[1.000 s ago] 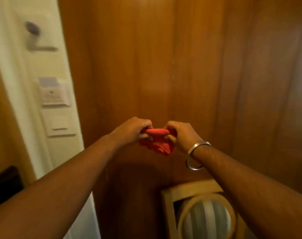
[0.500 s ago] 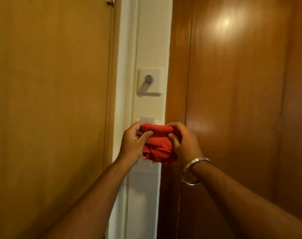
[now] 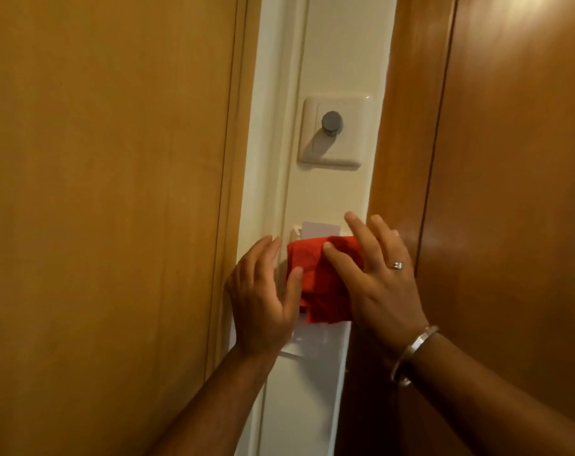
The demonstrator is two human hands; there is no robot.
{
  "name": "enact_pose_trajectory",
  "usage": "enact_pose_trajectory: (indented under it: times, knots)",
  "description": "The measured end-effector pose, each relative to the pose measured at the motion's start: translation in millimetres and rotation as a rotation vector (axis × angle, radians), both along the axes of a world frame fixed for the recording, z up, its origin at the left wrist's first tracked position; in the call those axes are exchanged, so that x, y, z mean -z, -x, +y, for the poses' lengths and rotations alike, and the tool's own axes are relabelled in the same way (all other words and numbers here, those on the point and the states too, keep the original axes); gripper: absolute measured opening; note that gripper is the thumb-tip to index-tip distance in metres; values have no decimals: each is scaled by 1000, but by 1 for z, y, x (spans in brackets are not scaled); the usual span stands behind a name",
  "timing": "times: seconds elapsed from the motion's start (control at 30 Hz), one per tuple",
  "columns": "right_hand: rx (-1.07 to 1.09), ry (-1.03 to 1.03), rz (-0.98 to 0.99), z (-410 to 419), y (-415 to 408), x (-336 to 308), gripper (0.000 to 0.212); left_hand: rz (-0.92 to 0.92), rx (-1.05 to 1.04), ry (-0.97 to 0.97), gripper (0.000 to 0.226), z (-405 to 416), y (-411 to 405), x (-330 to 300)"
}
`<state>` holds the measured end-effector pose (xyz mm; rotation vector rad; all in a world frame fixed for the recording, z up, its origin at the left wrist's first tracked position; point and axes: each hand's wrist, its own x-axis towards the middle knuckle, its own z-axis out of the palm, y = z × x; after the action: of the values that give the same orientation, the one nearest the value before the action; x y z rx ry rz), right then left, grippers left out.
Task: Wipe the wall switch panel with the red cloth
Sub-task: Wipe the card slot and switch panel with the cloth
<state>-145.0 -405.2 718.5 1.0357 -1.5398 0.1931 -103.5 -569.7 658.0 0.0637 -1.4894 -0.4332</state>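
Observation:
The folded red cloth [image 3: 312,274] lies flat against the white switch panel [image 3: 315,337] on the cream wall strip. My right hand [image 3: 378,284] presses the cloth onto the panel, thumb across its front and fingers spread upward. My left hand [image 3: 263,301] is beside the cloth's left edge with fingers apart, its thumb tip touching the cloth. The cloth and hands hide most of the panel. A white card [image 3: 320,229] sticks up from it just above the cloth.
Above the cloth sits a square white plate with a grey round knob [image 3: 332,121]. A light wooden door [image 3: 115,192] borders the wall strip on the left, and a darker glossy wood panel [image 3: 493,192] borders it on the right.
The view has swung and closed in on the wall strip. Both hands moved the cloth forward onto the panel; the left hand released its grip and opened, and the right hand flattened over the cloth.

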Motion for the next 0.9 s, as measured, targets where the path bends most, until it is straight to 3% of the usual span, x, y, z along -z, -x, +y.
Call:
enact_pose_trajectory:
  times: [0.17,0.3,0.43,0.63,0.8,0.9]
  knots:
    - [-38,-239,284,-2,16,-3,52,-226,-64,279,89,-33,26,49]
    - [-34,-293,166,2,18,2,59,-249,-159,343,107,-43,38,61]
    - [119,-245,96,-19,4,6,71,-243,-183,335,112,-43,40,60]
    - [138,-426,269,5,4,10,69,-256,-190,342,115,-41,34,58]
    - [207,-359,156,-10,-15,-13,66,-289,-191,312,114,-41,33,56]
    - [241,-473,125,-12,-20,-3,67,-271,-170,327,110,-38,31,55]
